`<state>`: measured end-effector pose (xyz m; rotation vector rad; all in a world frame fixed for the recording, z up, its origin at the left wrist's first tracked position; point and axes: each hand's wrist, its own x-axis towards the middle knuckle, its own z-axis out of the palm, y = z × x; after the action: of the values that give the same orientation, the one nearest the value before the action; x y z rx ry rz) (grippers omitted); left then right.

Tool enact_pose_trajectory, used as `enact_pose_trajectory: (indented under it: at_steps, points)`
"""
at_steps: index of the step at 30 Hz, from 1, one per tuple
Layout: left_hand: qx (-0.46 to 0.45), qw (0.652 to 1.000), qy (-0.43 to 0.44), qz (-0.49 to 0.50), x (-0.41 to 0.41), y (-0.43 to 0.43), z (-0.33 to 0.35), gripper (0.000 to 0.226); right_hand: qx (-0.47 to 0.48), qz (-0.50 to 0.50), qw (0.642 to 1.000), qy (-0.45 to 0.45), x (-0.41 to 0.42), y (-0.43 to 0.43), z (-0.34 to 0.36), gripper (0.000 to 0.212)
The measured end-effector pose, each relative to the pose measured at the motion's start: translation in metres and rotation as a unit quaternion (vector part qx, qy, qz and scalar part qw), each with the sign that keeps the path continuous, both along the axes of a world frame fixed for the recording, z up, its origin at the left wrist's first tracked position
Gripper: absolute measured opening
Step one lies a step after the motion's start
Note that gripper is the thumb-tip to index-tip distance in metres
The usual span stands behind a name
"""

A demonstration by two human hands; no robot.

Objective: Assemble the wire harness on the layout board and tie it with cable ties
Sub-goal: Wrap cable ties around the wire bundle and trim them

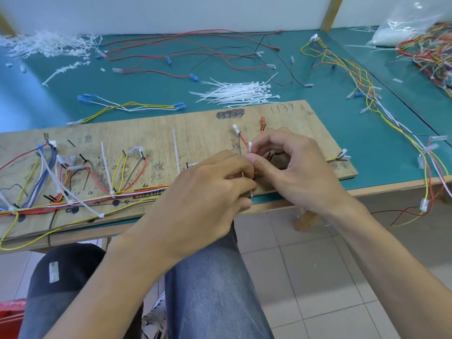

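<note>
Two hands: together at layout board (195,128) near edge
L hand (210,189): pinches wire harness (97,199)
R hand (293,167): pinches cable tie (250,146) on it
Harness: lies along board, branches fanned at left

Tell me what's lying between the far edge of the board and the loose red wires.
Head view: a pile of loose white cable ties and a yellow-and-white lead with blue connectors, on the green mat.

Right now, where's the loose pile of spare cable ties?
Head view, centre-right: the spare cable ties lie on the green mat just beyond the layout board's far edge, up-left of the handwritten 1139.
</note>
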<state>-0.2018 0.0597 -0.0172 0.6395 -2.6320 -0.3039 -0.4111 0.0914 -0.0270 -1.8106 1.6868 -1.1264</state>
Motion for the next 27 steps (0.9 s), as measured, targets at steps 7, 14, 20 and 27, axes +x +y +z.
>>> enact_pose_trajectory:
  at_steps: [7, 14, 20, 27]
  points:
    - [-0.036, 0.999, 0.035, 0.006, -0.003, 0.000, -0.008, 0.011, 0.045, 0.003, 0.999, 0.003, -0.003, -0.004, 0.004, 0.006]
    - [-0.023, 0.995, 0.079, 0.058, -0.009, 0.006, -0.012, 0.010, 0.038, 0.028, 0.999, -0.016, 0.000, -0.005, 0.004, 0.007]
    - [0.139, 0.949, 0.179, 0.219, -0.019, 0.008, -0.003, 0.006, 0.023, 0.008, 0.999, -0.026, -0.002, 0.000, 0.000, 0.014]
    - [0.226, 0.921, 0.185, 0.256, -0.026, 0.000, 0.003, 0.064, 0.003, 0.028, 0.998, -0.047, -0.008, 0.005, 0.001, 0.015]
